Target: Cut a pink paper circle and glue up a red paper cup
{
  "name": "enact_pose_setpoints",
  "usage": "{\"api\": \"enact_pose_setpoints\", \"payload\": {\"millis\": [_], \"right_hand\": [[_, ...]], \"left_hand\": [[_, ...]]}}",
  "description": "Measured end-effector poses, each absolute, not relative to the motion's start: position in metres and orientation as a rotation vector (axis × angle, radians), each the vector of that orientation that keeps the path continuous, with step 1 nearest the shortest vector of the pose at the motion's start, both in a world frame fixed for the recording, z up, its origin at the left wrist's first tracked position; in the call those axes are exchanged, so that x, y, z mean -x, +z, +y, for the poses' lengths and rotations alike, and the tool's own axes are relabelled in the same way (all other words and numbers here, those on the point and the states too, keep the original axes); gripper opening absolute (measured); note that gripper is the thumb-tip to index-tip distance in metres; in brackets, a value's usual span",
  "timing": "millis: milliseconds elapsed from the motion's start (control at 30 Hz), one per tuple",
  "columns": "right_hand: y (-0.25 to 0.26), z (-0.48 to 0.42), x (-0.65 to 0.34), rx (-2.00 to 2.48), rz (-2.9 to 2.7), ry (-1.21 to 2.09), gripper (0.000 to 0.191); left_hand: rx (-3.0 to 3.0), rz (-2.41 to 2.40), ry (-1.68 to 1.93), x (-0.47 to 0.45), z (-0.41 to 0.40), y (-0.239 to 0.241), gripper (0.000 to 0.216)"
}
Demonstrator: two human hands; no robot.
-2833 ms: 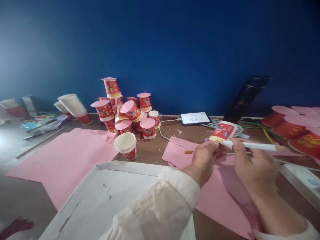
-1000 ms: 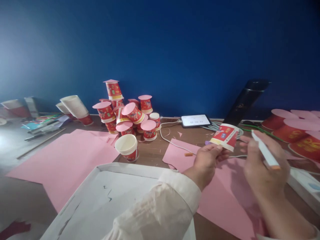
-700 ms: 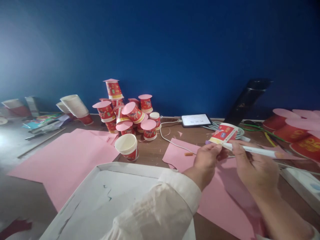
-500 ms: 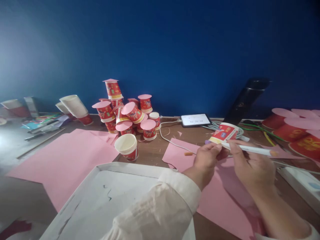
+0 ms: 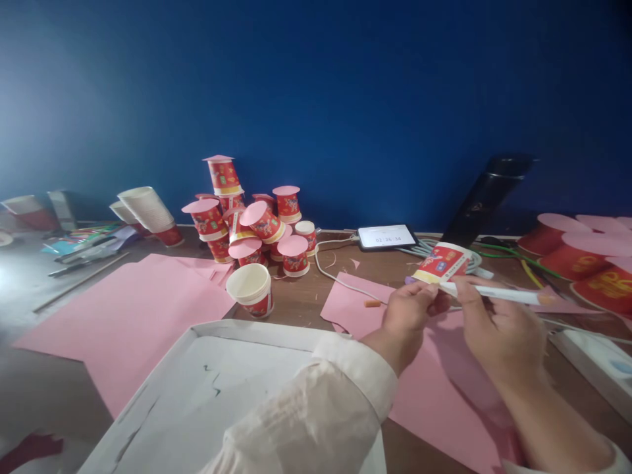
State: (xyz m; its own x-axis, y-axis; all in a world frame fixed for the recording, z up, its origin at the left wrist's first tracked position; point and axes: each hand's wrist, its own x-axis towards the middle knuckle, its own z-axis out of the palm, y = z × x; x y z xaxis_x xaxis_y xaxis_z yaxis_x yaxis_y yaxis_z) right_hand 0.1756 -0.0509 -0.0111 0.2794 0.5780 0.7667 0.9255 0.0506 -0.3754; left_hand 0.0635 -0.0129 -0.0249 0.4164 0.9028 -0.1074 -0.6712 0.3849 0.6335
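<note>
My left hand (image 5: 407, 316) is closed on a red patterned paper cup (image 5: 444, 263), gripping it low, near its yellow band. The cup is tilted, and its lower part is hidden by my fingers. My right hand (image 5: 503, 329) pinches a white pen-shaped tube (image 5: 503, 291) with an orange end pointing right. Its other end lies against or very near the lower side of the cup; contact is hard to make out. Pink paper sheets (image 5: 419, 401) lie under both hands. A small orange cap (image 5: 372, 304) rests on the paper to the left.
Stacked red cups with pink discs (image 5: 205, 220) stand by the wall, behind some nested cups (image 5: 251, 289). A white tray (image 5: 237, 368) sits in front. Farther back are a phone (image 5: 388, 237) on a cable and a black bottle (image 5: 484, 197). Disc-topped cups (image 5: 557, 257) stand right.
The white tube in my right hand has shifted slightly to the right along the cup. My left hand and the cup stay nearly in place.
</note>
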Motion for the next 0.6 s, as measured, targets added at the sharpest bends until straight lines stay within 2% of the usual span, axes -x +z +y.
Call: {"api": "enact_pose_setpoints", "payload": {"millis": [200, 400, 600], "right_hand": [[-0.006, -0.0512, -0.1712, 1.595, -1.409, -0.42, 0.052], [-0.0119, -0.0522, -0.1729, 1.679, -1.329, -0.469, 0.064], [-0.0064, -0.0525, -0.1719, 1.622, -1.392, -0.425, 0.057]], "left_hand": [[-0.562, 0.469, 1.052, -0.0644, -0.0133, -0.0269, 0.05], [-0.547, 0.496, 1.061, -0.063, -0.0139, -0.0236, 0.047], [-0.543, 0.49, 1.061, -0.062, -0.0138, -0.0233, 0.043]]}}
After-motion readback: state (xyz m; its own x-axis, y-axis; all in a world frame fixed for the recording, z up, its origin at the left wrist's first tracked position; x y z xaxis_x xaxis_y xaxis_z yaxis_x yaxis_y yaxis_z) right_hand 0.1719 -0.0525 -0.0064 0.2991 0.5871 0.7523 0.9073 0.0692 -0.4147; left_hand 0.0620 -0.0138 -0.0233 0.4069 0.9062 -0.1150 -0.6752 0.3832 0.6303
